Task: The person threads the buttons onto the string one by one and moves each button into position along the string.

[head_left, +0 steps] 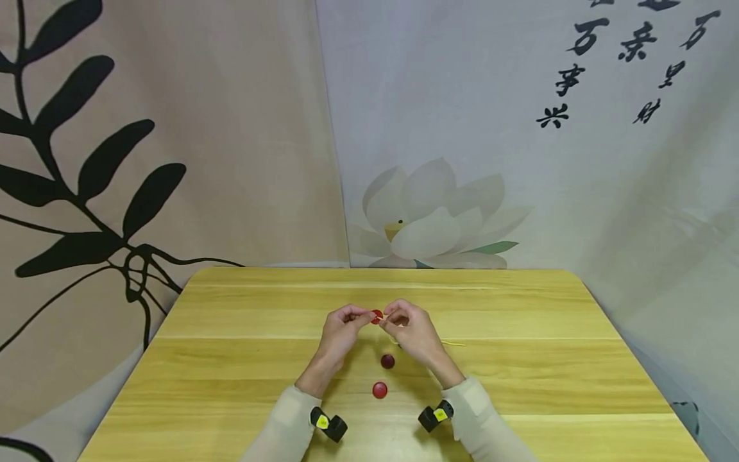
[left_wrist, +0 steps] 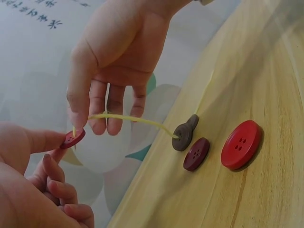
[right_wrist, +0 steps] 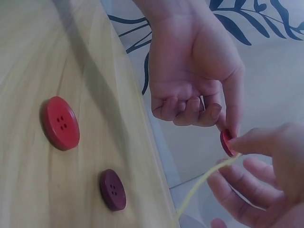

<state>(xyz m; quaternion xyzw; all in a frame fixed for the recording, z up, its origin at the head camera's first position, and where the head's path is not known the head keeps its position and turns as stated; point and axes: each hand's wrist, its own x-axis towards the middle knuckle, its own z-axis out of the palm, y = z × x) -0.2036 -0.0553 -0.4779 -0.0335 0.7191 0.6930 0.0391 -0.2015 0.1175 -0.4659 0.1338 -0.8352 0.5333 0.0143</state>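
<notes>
Raised over the table, my left hand [head_left: 339, 332] pinches a small red button [left_wrist: 73, 138] between thumb and fingers. My right hand [head_left: 417, 333] meets it there, pinching a yellow string [left_wrist: 137, 118] right at the button's face; the tips partly cover the button's holes. From the fingers the string sags down to a grey-brown button [left_wrist: 182, 137] on the table, which overlaps another dark piece [left_wrist: 193, 121]. A maroon button [head_left: 387, 361] and a larger red button [head_left: 379, 390], each with holes in its middle, lie on the wood below the hands.
The string's far end [head_left: 454, 344] trails on the wooden table [head_left: 231, 359] to the right of the right wrist. Behind the table hangs a printed cloth [head_left: 260, 128] with leaves, a flower and writing. Each sleeve carries a black wrist camera [head_left: 329, 425].
</notes>
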